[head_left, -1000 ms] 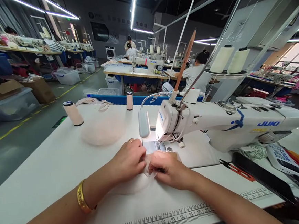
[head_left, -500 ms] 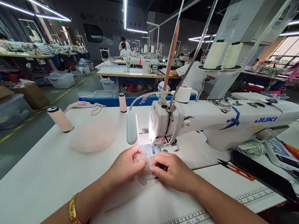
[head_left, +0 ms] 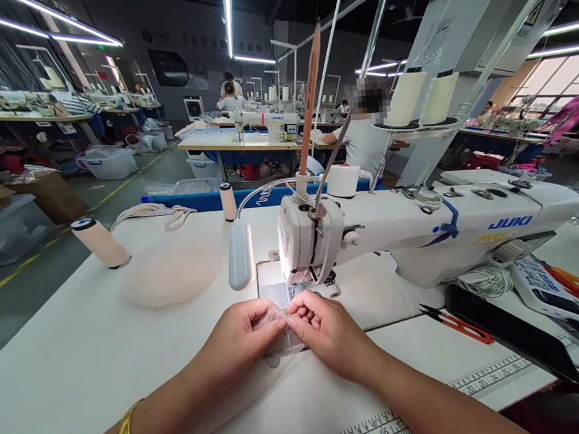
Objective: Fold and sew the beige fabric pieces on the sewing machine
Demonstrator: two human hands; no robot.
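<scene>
Both hands meet just in front of the needle area of a white sewing machine [head_left: 370, 227]. My left hand [head_left: 251, 330] is closed on a thin, see-through pale fabric [head_left: 290, 339], part of it bunched under the fingers. Thumb and forefinger of my right hand [head_left: 323, 331] pinch the same fabric at its edge, fingertips almost touching those of the left. The fabric's lower part trails over the white table toward me. Behind the hands is the metal needle plate [head_left: 273, 294], lit by a lamp [head_left: 240, 255]. Another sheer, pale pink piece of fabric [head_left: 173, 273] lies flat at left.
Pink thread cones [head_left: 102, 244] stand at the table's back left. To the right lie red-handled thread snips [head_left: 458, 324], a black phone [head_left: 509, 330] and a coiled white cable [head_left: 485, 280]. A ruler strip [head_left: 366, 433] runs along the front edge. A co-worker [head_left: 368, 137] sits beyond the machine.
The view has shifted slightly right. My right hand's fingertips have closed in against the left's, and the fabric between them is pinched at a different spot.
</scene>
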